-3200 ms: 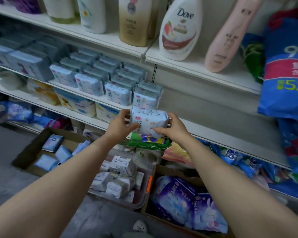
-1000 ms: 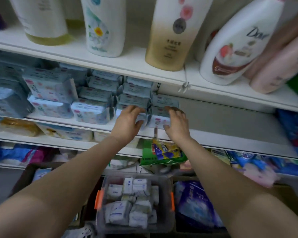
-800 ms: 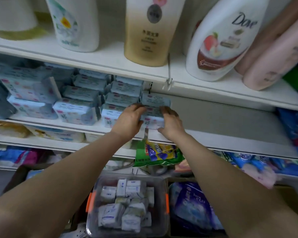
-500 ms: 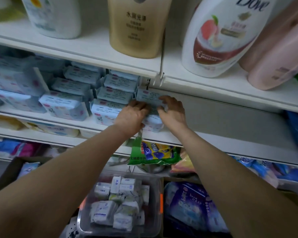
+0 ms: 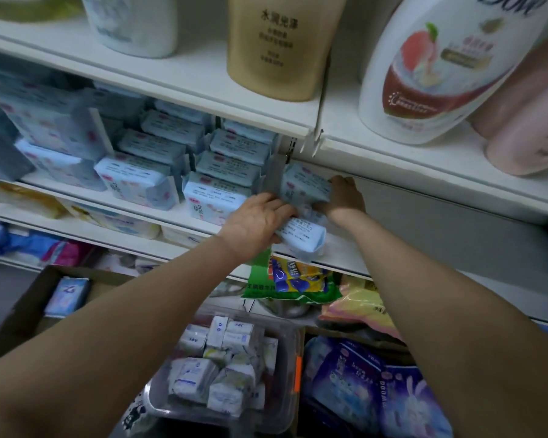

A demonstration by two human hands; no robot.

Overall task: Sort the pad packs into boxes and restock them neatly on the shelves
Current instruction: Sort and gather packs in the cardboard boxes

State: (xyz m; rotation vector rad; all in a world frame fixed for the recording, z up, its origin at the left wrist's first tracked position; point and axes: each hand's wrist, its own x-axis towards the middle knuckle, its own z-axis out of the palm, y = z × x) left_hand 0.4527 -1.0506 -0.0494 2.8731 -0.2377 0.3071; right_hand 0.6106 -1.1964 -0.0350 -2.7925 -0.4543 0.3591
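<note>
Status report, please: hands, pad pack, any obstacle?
Left hand on front pad pack, tilted at shelf edge. Right hand on pack behind. Nothing in the way.

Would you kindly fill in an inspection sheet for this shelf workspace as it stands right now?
Surface: white middle shelf, bare to the right of the hands.
Job's things: light blue pad packs in rows on the shelf; two end packs, one above the other, between the hands.
Clutter: clear plastic bin of small white packs below; brown cardboard box at left; green snack bag.
Hands: left hand rests on the lower end pack; right hand touches the upper one; grip unclear.
Cables: nothing seen.
Surroundings: gold bottle and white Dove bottle on the shelf above.
</note>
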